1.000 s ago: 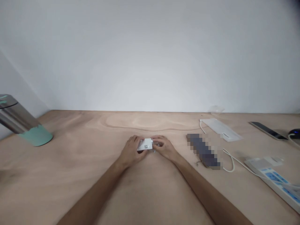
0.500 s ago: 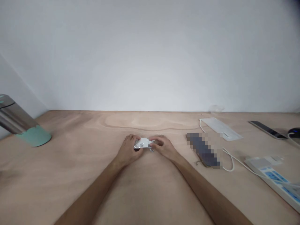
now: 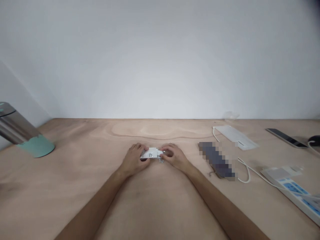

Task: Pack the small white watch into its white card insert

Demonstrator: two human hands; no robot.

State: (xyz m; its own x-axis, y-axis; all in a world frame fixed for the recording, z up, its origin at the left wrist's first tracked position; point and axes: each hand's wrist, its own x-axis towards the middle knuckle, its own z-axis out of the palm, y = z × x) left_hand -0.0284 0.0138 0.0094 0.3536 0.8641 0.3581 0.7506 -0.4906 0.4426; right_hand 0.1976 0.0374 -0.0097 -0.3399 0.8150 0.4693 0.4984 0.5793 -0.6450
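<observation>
The small white flat packet (image 3: 151,153) sits in the middle of the tabletop (image 3: 75,160), near the front edge of the view, and it is held just above the wood between both hands. It seems light and thin — perhaps a little stiff, but perhaps fragile at its corners — so the two short ends look like the safe place to take hold. A small shiny metal piece (image 3: 161,160) hangs under its right end; it is too small to tell exactly what it is. The fingers of the left hand (image 3: 133,160) are together and clamped on the left end of the packet, and the fingers of the right hand (image 3: 175,157) are curled over its right end, also closed on it.

Toward the left edge of the tabletop lies a tilted steel flask (image 3: 15,128) with a mint-green end; whatever is inside it is hidden. On the right are a white flat pad (image 3: 235,136) with a white cable (image 3: 246,173), a pixelated object (image 3: 216,159), a dark phone (image 3: 286,137), a dark mouse (image 3: 314,140) and a white power strip with blue parts (image 3: 290,190) near the right corner.
</observation>
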